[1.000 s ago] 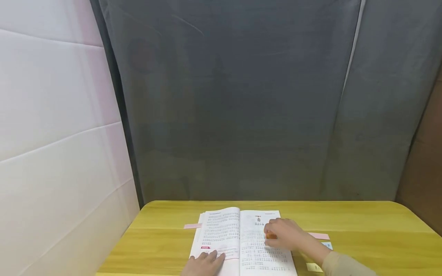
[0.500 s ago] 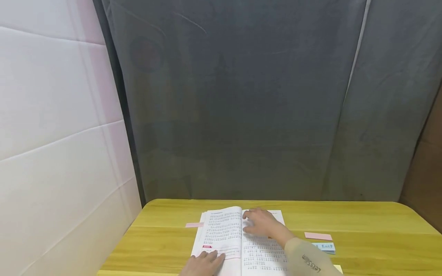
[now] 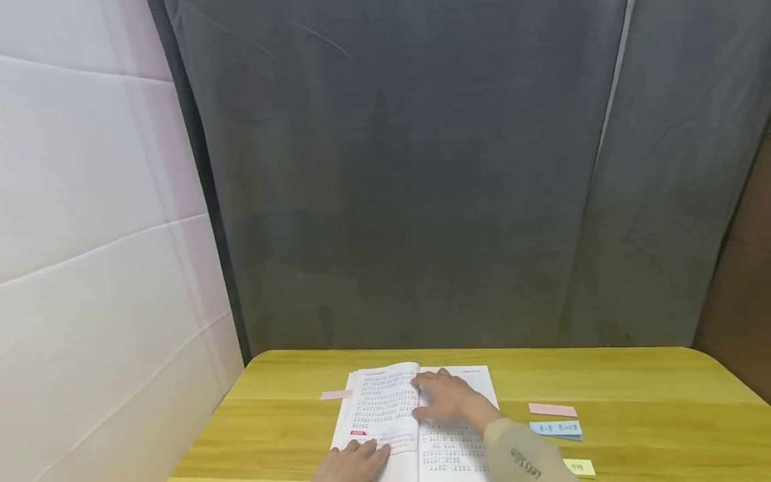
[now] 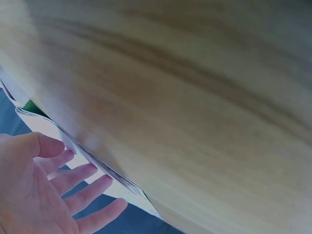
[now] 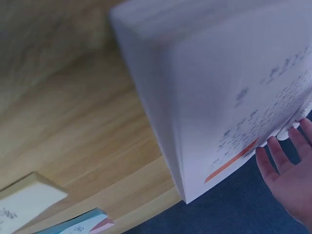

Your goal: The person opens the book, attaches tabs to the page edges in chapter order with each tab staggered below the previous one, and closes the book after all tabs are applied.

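A thick open book (image 3: 388, 391) with printed pages lies on the table. My left hand (image 3: 354, 460) rests on the lower part of the left page, fingers spread; the left wrist view shows the same hand (image 4: 41, 195) with slightly bent fingers. On the right page, close to the spine, lies my right hand (image 3: 447, 395), its fingers apart and holding nothing. A flat orange strip (image 5: 231, 161) lies on the right page in the right wrist view; in the head view my right hand and sleeve hide it. A pink tab (image 3: 336, 395) sticks out from the left page edge.
Right of the book, a pink strip (image 3: 553, 410), a blue pad of notes with handwriting (image 3: 554, 428) and a yellow pad (image 3: 580, 466) lie on the wooden table (image 3: 650, 415). A dark grey curtain (image 3: 421, 201) hangs behind; a white panel (image 3: 108, 201) stands on the left.
My right hand has let go of the orange strip on the right page and moved left to the spine, its fingers spreading. My left hand stays on the left page.
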Demonstrator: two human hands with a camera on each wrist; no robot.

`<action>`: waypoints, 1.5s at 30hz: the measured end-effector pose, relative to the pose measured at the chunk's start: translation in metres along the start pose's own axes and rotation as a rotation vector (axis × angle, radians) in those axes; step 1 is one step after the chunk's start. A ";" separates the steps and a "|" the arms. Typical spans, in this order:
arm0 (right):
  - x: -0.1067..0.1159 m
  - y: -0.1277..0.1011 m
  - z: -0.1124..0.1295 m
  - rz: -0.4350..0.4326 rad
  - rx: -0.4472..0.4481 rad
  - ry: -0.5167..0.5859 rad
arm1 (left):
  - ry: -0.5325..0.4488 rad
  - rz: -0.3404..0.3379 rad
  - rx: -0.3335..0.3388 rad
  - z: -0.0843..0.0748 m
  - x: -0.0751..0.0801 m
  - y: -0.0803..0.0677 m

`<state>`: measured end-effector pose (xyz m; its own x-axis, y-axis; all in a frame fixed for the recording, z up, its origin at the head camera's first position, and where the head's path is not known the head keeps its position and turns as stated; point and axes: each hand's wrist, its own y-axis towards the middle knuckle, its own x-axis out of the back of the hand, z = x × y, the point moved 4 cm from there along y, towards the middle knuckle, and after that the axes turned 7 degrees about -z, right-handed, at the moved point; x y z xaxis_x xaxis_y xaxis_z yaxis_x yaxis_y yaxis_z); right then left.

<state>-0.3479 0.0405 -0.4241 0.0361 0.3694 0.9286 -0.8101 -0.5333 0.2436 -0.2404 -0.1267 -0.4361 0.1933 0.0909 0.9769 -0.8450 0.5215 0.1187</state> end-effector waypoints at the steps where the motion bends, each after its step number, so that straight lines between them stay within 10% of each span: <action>1: 0.000 -0.001 0.001 0.003 0.001 -0.010 | 0.004 -0.003 -0.003 0.000 0.000 0.000; 15: -0.002 0.001 0.014 0.046 -0.056 -0.129 | 0.020 -0.016 -0.028 0.002 0.005 -0.002; 24: -0.004 -0.005 0.033 -0.055 0.108 -0.275 | -0.014 -0.030 -0.034 0.008 0.003 -0.002; 45: -0.005 -0.031 0.041 -0.067 0.188 -0.195 | -0.036 0.008 -0.017 0.008 0.000 -0.001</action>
<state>-0.2991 0.0235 -0.4250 0.2124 0.2648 0.9406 -0.6798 -0.6515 0.3368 -0.2435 -0.1344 -0.4345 0.1687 0.0646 0.9835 -0.8376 0.5353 0.1085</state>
